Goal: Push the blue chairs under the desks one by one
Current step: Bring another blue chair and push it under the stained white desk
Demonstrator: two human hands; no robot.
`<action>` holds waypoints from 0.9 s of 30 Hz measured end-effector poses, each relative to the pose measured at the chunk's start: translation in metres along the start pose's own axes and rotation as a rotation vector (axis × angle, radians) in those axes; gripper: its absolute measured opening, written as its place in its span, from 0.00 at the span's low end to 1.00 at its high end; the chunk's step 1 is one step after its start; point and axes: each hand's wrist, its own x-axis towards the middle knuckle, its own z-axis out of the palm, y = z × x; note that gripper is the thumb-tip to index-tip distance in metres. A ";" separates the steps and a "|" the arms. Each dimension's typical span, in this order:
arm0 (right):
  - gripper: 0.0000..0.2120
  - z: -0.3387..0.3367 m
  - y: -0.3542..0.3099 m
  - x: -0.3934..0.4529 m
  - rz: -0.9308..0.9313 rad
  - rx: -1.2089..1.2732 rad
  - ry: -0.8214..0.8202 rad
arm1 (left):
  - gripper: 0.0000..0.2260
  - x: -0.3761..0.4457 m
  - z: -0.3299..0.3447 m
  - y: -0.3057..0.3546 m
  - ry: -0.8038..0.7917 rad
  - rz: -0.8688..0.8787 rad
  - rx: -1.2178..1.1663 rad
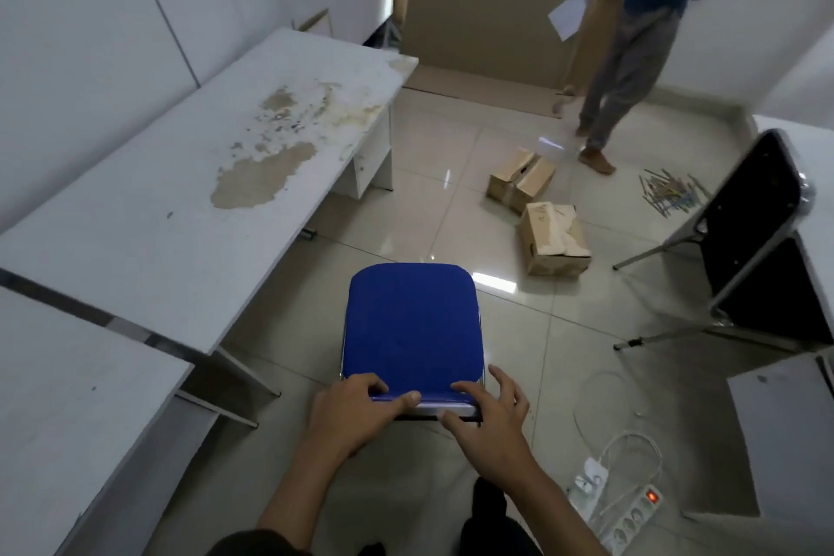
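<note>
A blue chair (411, 321) stands on the tiled floor in front of me, its seat facing away. My left hand (356, 413) and my right hand (489, 418) both grip the top edge of its backrest. A long white desk (149, 239) with a peeled, stained top runs along the left wall, and the chair stands to the right of it, out in the open floor. A second white desk (67, 397) sits nearer to me at the lower left.
A folded black chair (753, 230) leans against a white desk (812, 203) on the right. Two cardboard boxes (553, 239) lie on the floor ahead. A power strip and cables (632, 515) lie at the lower right. A person (627, 72) stands at the back.
</note>
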 end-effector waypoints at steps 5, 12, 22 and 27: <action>0.20 -0.027 0.002 0.055 -0.081 -0.060 -0.121 | 0.37 0.022 -0.001 0.027 0.071 -0.071 -0.061; 0.24 -0.055 0.000 0.126 -0.183 -0.161 -0.217 | 0.39 0.050 0.004 0.060 0.189 -0.147 -0.102; 0.26 -0.071 -0.024 0.222 -0.344 -0.229 -0.341 | 0.36 0.090 0.002 0.095 0.404 -0.320 -0.143; 0.27 -0.080 -0.044 0.274 -0.442 -0.260 -0.414 | 0.32 0.114 -0.002 0.118 0.460 -0.426 -0.213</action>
